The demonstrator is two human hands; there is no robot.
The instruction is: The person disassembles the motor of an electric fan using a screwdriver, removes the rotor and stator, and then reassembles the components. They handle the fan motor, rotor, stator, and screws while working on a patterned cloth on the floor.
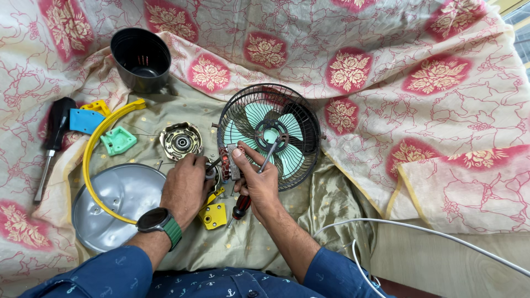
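Observation:
My left hand (185, 187), with a green-strapped watch on the wrist, grips a small motor part (214, 172) on the olive cloth. My right hand (258, 182) holds a screwdriver with a red and black handle (241, 206), its shaft (269, 155) slanting up over the fan. The thumb presses a grey metal piece with copper windings (227, 157). Just beyond my hands lies a round black wire fan guard (309, 129) with pale green blades (290, 160) inside.
A round metal motor cover (181, 140) lies left of the fan. Further left are a yellow curved band (99, 143), a grey dish (116, 201), green and blue plastic pieces, a second screwdriver (52, 143) and a black cup (141, 59). A yellow bracket (214, 215) lies below my hands. A white cable (441, 234) runs at right.

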